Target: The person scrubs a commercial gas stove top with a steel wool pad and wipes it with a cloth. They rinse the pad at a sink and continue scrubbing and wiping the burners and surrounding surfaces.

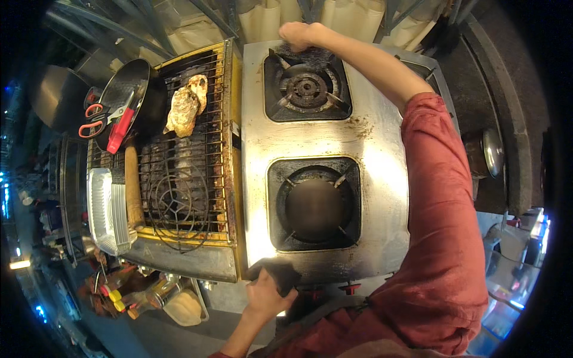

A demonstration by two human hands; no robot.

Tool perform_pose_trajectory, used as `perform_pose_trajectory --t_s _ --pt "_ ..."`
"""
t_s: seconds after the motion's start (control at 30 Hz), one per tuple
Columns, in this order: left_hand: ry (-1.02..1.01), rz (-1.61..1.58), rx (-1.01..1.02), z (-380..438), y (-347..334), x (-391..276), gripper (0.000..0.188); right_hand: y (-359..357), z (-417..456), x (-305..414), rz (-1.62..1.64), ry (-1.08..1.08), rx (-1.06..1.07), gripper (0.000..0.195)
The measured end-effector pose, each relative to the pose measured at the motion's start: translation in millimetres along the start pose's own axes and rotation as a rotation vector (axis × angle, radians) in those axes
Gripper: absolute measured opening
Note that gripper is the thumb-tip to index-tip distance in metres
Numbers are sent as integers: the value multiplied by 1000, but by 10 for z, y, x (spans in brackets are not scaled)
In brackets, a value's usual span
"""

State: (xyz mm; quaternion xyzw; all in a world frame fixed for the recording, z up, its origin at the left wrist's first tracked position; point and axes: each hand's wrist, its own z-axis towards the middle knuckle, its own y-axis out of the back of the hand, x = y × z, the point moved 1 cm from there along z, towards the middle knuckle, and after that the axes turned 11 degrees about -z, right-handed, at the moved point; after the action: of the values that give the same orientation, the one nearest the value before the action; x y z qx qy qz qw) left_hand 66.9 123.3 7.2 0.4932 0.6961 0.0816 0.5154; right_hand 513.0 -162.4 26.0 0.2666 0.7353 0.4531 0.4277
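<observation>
My left hand (268, 293) grips a dark, blurred thing (283, 274), perhaps a cloth or a pad, at the front edge of the steel gas stove (309, 141). Across the stove, my right hand (302, 36) is curled above the back rim of the far burner (307, 87). Motion blurs a dark patch beneath those fingers, and I cannot tell whether they hold something. The near burner (314, 210), with a dark round middle, lies between my two hands. Brown stains mark the steel between the burners.
Left of the stove stands a charcoal grill (215, 179) with oyster shells (183, 109) and a round wire rack (178, 206). A wok (150, 98), red-handled scissors (96, 121), red-handled tongs (120, 129) and foil trays (109, 215) crowd its left side. Bottles (156, 293) stand below. A lidded pot (490, 152) is at right.
</observation>
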Motion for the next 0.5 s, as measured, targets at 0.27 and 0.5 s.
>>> perform_pose_trajectory --t_s 0.27,0.5 --pt "55 22 59 17 71 -42 47 -3 6 -1 65 -72 -23 24" --pt "-12 21 -32 -12 28 14 35 -216 -106 -321 -13 -154 155 31"
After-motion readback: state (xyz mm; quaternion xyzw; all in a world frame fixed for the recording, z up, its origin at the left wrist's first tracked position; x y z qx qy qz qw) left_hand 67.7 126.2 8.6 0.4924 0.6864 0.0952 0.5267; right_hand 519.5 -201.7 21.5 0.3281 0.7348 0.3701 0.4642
